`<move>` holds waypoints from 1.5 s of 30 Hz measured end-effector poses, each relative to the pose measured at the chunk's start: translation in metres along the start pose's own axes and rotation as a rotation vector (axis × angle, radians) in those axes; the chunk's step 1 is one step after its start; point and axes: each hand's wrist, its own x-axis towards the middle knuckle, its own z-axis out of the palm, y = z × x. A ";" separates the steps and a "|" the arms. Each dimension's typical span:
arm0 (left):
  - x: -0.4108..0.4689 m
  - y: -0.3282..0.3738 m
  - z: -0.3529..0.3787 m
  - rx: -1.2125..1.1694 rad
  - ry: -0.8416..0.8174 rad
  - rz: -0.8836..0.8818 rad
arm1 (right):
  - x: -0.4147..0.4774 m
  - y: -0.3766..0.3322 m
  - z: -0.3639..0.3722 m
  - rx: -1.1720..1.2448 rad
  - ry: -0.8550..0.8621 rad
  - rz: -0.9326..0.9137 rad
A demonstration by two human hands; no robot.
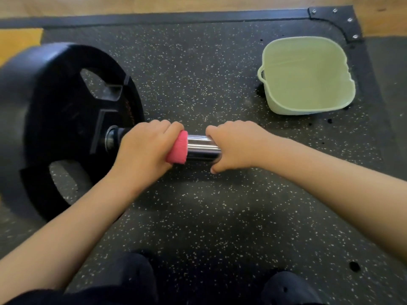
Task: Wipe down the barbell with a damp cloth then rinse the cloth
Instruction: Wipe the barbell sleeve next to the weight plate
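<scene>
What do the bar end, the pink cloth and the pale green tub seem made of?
Bar end: polished metal, probably chromed steel; mirror-like streaks. Pink cloth: soft fuzzy fabric, perhaps microfibre; nubby edge. Tub: likely matte plastic; thin moulded walls.

The barbell sleeve (202,146) is glossy polished metal, and the pink cloth (178,149) round it looks fuzzy. The far-right tub (271,102) is smooth pale-green plastic; the floor mat (220,216) is matt speckled rubber.
</scene>
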 end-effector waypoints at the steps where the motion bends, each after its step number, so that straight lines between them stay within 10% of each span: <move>1: -0.004 -0.005 0.000 0.011 0.007 -0.024 | 0.006 0.000 -0.004 0.066 -0.062 -0.018; 6: -0.003 -0.007 0.001 0.063 -0.024 -0.066 | 0.020 0.006 -0.016 0.399 -0.329 -0.081; 15: 0.025 -0.009 -0.029 -0.107 -0.581 -0.205 | -0.008 -0.018 0.025 -0.114 0.299 0.018; 21: 0.007 0.000 -0.013 0.005 -0.211 -0.062 | -0.006 -0.018 0.028 -0.130 0.300 0.012; 30: 0.004 0.006 0.017 0.091 0.168 -0.036 | 0.038 0.021 -0.030 0.745 -0.713 -0.027; 33: 0.012 -0.001 0.018 0.090 0.136 -0.035 | 0.030 0.016 -0.028 0.404 -0.400 0.021; 36: 0.022 -0.003 0.009 0.075 0.060 -0.058 | 0.010 -0.011 0.019 -0.320 0.335 0.126; 39: 0.027 -0.001 0.001 0.025 -0.043 -0.098 | 0.011 -0.017 0.052 -0.474 0.733 0.091; 41: 0.028 -0.001 0.002 0.020 -0.026 -0.099 | 0.022 -0.003 0.049 -0.478 0.782 0.001; 45: 0.024 -0.001 0.011 0.098 0.084 -0.078 | 0.023 -0.001 0.016 -0.292 0.330 -0.032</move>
